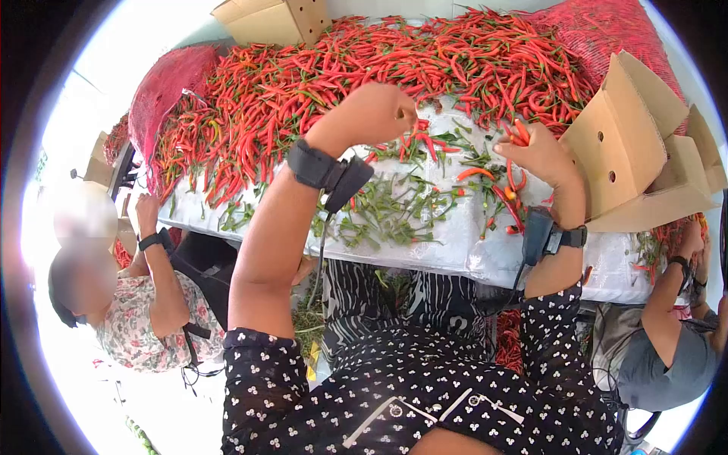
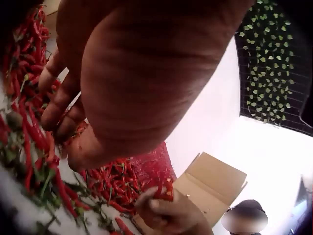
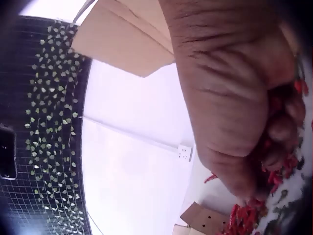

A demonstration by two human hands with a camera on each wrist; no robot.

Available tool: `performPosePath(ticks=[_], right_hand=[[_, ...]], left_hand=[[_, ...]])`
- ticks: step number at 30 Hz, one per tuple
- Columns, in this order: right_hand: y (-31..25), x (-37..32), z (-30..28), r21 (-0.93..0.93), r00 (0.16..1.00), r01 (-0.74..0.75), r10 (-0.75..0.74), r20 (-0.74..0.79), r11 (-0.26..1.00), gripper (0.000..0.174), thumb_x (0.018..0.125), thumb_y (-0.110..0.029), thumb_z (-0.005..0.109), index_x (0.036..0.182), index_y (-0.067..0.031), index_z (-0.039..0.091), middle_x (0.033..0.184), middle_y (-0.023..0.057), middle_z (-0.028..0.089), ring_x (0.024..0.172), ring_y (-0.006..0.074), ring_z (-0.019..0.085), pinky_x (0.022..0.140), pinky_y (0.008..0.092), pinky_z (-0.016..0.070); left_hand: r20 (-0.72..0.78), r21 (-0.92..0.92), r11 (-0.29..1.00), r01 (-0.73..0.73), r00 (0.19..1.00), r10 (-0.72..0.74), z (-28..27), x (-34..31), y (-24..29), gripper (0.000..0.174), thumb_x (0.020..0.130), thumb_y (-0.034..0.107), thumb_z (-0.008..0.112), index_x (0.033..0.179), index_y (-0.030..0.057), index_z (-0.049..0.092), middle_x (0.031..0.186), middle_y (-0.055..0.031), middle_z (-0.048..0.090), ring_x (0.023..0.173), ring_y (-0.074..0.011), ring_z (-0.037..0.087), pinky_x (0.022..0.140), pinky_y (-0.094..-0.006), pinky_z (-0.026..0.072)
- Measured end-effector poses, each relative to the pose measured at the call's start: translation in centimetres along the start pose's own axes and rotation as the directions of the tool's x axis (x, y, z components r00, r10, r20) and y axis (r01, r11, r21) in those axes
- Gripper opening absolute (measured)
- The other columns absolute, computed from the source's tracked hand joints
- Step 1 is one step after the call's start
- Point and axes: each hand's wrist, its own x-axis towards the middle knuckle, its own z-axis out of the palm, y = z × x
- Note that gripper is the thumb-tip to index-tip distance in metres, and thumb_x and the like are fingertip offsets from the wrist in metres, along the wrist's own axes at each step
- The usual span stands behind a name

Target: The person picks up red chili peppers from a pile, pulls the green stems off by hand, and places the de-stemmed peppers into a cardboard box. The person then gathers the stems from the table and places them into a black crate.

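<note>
My left hand [image 1: 368, 114] is over the near edge of the chili pile [image 1: 364, 64], fingers bent down. In the left wrist view the left hand's [image 2: 122, 93] fingertips and thumb come close together beside red chilies [image 2: 29, 142]; whether they pinch one is unclear. To the right, my right hand [image 1: 542, 155] grips several red chilies [image 1: 520, 133] that stick out above its curled fingers. The right wrist view shows the right hand's [image 3: 230, 103] palm and bent fingers around red pieces. Loose chilies [image 1: 508, 206] and green stems [image 1: 387, 208] lie below the hands.
An open cardboard box [image 1: 618, 144] stands close beside my right hand. Another box [image 1: 265, 21] is behind the pile, with red mesh sacks [image 1: 171, 98] at both ends. People sit on either side, one in a floral top [image 1: 163, 326]. The white table cover [image 1: 470, 254] ends near my lap.
</note>
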Motion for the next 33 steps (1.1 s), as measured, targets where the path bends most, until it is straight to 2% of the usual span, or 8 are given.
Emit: performPosePath(ticks=[3, 5, 7, 16, 21, 26, 29, 33], right_hand=[[-1.2, 0.4, 1.5, 0.012, 0.999, 0.039, -0.039, 0.008, 0.999, 0.024, 0.071, -0.023, 0.069, 0.073, -0.0003, 0.059, 0.063, 0.0000, 0.053, 0.061, 0.0075, 0.046, 0.057, 0.0274, 0.0401], [-1.4, 0.5, 2.7, 0.066, 0.999, 0.030, -0.032, 0.032, 0.997, 0.024, 0.071, -0.021, 0.069, 0.074, -0.0003, 0.059, 0.064, 0.0001, 0.053, 0.061, 0.0069, 0.046, 0.058, 0.0269, 0.0405], [-1.7, 0.7, 3.5, -0.003, 0.997, 0.044, -0.044, 0.059, 0.999, 0.021, 0.075, -0.017, 0.069, 0.088, -0.0002, 0.063, 0.072, 0.0002, 0.058, 0.067, 0.0071, 0.052, 0.063, 0.0262, 0.0436], [-1.6, 1.0, 4.8, 0.024, 0.997, 0.072, -0.072, -0.011, 0.997, 0.028, 0.071, -0.023, 0.071, 0.080, 0.0032, 0.062, 0.069, 0.0092, 0.061, 0.064, 0.0143, 0.056, 0.063, 0.0305, 0.0442], [-2.2, 0.8, 4.9, 0.009, 0.998, 0.062, -0.061, -0.014, 0.998, 0.030, 0.072, -0.023, 0.070, 0.081, 0.0044, 0.062, 0.069, 0.0092, 0.061, 0.064, 0.0145, 0.056, 0.063, 0.0307, 0.0442], [-1.7, 1.1, 5.6, 0.152, 0.995, 0.101, -0.103, 0.001, 0.983, 0.026, 0.074, -0.021, 0.069, 0.082, 0.0034, 0.062, 0.069, 0.0059, 0.060, 0.065, 0.0112, 0.054, 0.061, 0.0289, 0.0438], [-1.6, 1.3, 5.4, 0.164, 0.997, 0.074, -0.073, -0.016, 0.984, 0.023, 0.075, -0.019, 0.068, 0.082, 0.0022, 0.062, 0.069, 0.0035, 0.059, 0.064, 0.0094, 0.052, 0.060, 0.0276, 0.0432], [-2.1, 1.4, 5.4, 0.162, 0.996, 0.020, -0.006, -0.089, 0.987, 0.024, 0.075, -0.020, 0.069, 0.080, 0.0016, 0.062, 0.066, 0.0012, 0.056, 0.060, 0.0079, 0.049, 0.055, 0.0260, 0.0406]], left_hand=[[-0.099, -0.060, 0.978, -0.202, 0.976, 0.195, 2.5, -2.1, 0.3, 0.019, 0.071, 0.019, 0.062, 0.086, 0.0078, 0.064, 0.082, -0.0123, 0.060, 0.077, -0.0295, 0.058, 0.068, -0.0380, 0.0468], [0.016, -0.044, 0.985, -0.168, 0.985, 0.169, 3.2, -3.5, 1.7, 0.022, 0.068, 0.017, 0.064, 0.087, 0.0081, 0.062, 0.089, -0.0124, 0.057, 0.085, -0.0303, 0.056, 0.074, -0.0381, 0.0455], [-0.034, -0.041, 0.966, -0.256, 0.966, 0.255, 3.8, -5.2, 2.8, 0.021, 0.066, 0.017, 0.064, 0.085, 0.0068, 0.061, 0.095, -0.0128, 0.054, 0.091, -0.0314, 0.052, 0.078, -0.0391, 0.0436], [-0.097, -0.078, 0.997, 0.023, 0.995, -0.031, 1.4, -15.7, 3.0, 0.013, 0.066, 0.016, 0.063, 0.071, 0.0050, 0.057, 0.086, -0.0112, 0.052, 0.087, -0.0307, 0.050, 0.075, -0.0397, 0.0418], [0.105, -0.056, 0.943, 0.329, 0.941, -0.322, -1.7, -19.4, 2.5, 0.016, 0.069, 0.017, 0.062, 0.076, 0.0024, 0.059, 0.077, -0.0149, 0.055, 0.076, -0.0321, 0.055, 0.069, -0.0398, 0.0442], [-0.266, 0.107, 0.899, 0.425, 0.883, -0.386, -0.6, -16.9, -0.9, 0.021, 0.072, 0.020, 0.059, 0.083, 0.0024, 0.060, 0.073, -0.0167, 0.057, 0.071, -0.0344, 0.056, 0.065, -0.0429, 0.0438], [-0.170, 0.249, 0.837, 0.487, 0.873, -0.457, 1.7, -15.4, -3.7, 0.022, 0.072, 0.021, 0.060, 0.082, 0.0013, 0.059, 0.075, -0.0172, 0.058, 0.072, -0.0349, 0.057, 0.065, -0.0440, 0.0439], [-0.143, -0.061, 0.881, 0.470, 0.869, -0.473, 0.7, -13.4, -2.2, 0.018, 0.076, 0.013, 0.057, 0.084, -0.0023, 0.056, 0.073, -0.0163, 0.059, 0.073, -0.0309, 0.060, 0.064, -0.0382, 0.0460]])
